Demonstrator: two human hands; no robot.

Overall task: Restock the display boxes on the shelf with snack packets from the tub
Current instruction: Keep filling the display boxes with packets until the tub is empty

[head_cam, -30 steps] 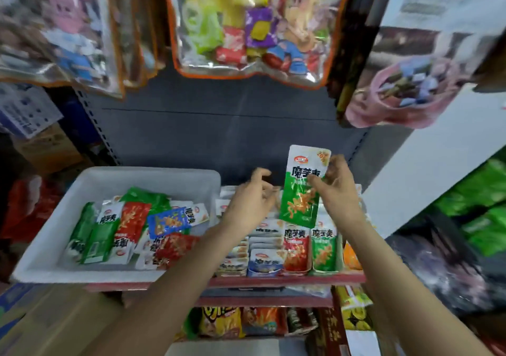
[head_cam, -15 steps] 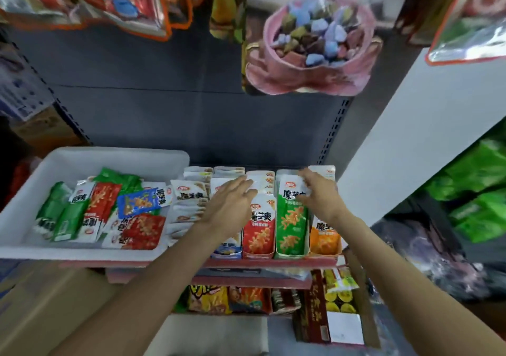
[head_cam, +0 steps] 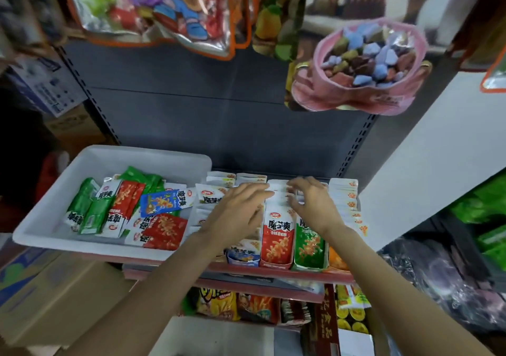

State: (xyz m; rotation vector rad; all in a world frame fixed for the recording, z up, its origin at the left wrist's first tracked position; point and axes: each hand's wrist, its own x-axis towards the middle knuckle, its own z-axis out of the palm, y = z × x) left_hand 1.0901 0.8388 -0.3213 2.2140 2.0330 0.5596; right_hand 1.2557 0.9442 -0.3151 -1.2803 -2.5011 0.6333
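Both hands had come down onto the boxes [head_cam: 276, 235] at the middle of the frame; the green packet [head_cam: 309, 243] now stood in its box. The left hand [head_cam: 238, 213] and right hand [head_cam: 315, 205] lay flat with loose fingers, holding nothing. More packets [head_cam: 128, 210] waited in the tub [head_cam: 90, 161] at left. They looked light, soft and slippery, best pinched at the top edge.

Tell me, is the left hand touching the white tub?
Apart. In the head view the left hand lies over the packets in the display boxes, to the right of the white tub, with packets showing between them.
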